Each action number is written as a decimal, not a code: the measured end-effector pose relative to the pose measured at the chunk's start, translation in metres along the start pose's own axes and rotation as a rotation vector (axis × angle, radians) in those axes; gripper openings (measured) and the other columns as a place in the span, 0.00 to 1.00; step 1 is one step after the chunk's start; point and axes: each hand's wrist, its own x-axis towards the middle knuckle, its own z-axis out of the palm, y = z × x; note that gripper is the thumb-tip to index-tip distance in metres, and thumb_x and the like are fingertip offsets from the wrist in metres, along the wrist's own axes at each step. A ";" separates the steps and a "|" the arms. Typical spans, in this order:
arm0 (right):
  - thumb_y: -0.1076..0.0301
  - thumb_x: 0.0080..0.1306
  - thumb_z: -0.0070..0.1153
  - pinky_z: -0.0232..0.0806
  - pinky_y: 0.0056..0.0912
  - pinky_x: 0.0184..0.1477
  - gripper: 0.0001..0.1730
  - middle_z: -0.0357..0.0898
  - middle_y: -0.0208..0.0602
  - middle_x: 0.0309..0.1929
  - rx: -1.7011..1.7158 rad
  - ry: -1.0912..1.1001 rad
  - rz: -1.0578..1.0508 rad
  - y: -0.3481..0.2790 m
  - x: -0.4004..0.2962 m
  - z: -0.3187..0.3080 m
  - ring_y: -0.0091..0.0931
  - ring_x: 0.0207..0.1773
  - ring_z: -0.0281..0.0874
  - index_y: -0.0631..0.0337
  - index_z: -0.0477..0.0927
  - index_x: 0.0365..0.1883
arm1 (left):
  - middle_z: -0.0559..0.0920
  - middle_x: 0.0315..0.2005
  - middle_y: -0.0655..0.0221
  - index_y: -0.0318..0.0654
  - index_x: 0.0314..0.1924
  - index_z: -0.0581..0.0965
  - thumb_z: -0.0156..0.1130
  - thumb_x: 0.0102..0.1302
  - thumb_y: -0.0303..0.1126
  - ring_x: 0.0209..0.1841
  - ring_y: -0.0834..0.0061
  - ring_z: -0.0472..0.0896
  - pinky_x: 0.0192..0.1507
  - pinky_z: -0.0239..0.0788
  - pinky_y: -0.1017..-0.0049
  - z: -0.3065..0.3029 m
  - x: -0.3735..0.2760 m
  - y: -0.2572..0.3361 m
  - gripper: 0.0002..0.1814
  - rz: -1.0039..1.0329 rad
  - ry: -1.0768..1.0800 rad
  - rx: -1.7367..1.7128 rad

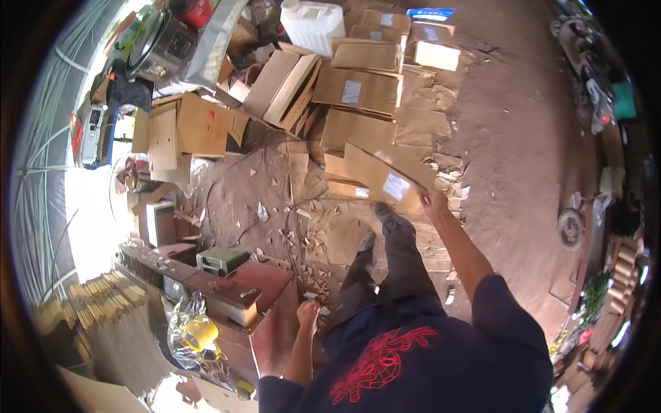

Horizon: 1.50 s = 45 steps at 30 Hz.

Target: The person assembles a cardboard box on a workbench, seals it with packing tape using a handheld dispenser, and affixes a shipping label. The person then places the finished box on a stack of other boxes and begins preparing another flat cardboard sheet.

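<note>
My right hand is shut on the near right edge of a flattened cardboard box. That box is tilted, bears a white label, and overlaps other flattened cardboard boxes on the ground. Just in front of my feet, a smaller cardboard piece is partly covered by it. My left hand hangs low beside a red wooden cabinet, its fingers curled. A small pale object shows at its knuckles, but whether the hand holds it is unclear.
Cardboard scraps litter the dirt floor around my feet. Opened cartons and a white plastic jerrycan stand ahead. A stack of corrugated cardboard is at lower left. A wheel stands along the right side.
</note>
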 end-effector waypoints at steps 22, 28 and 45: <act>0.60 0.59 0.58 0.69 0.52 0.33 0.10 0.86 0.36 0.31 -2.781 -1.646 -0.992 -0.002 0.163 -0.102 0.35 0.36 0.86 0.51 0.90 0.31 | 0.89 0.36 0.62 0.40 0.39 0.87 0.67 0.61 0.42 0.39 0.69 0.88 0.41 0.77 0.66 0.221 -0.202 -0.172 0.14 -0.280 0.364 -0.166; 0.59 0.61 0.62 0.70 0.39 0.27 0.11 0.84 0.35 0.28 -2.617 -2.378 -0.777 -0.024 0.088 -0.043 0.32 0.28 0.83 0.57 0.85 0.28 | 0.89 0.34 0.62 0.39 0.39 0.87 0.67 0.61 0.41 0.37 0.70 0.88 0.41 0.78 0.67 0.252 -0.197 -0.227 0.14 -0.297 0.589 -0.318; 0.71 0.64 0.60 0.72 0.29 0.31 0.09 0.84 0.37 0.24 -2.520 -1.800 -0.274 0.189 -0.233 0.011 0.28 0.28 0.83 0.71 0.86 0.31 | 0.87 0.30 0.63 0.31 0.42 0.85 0.66 0.64 0.37 0.33 0.74 0.86 0.39 0.78 0.72 0.228 -0.259 -0.346 0.15 -0.325 0.956 -1.170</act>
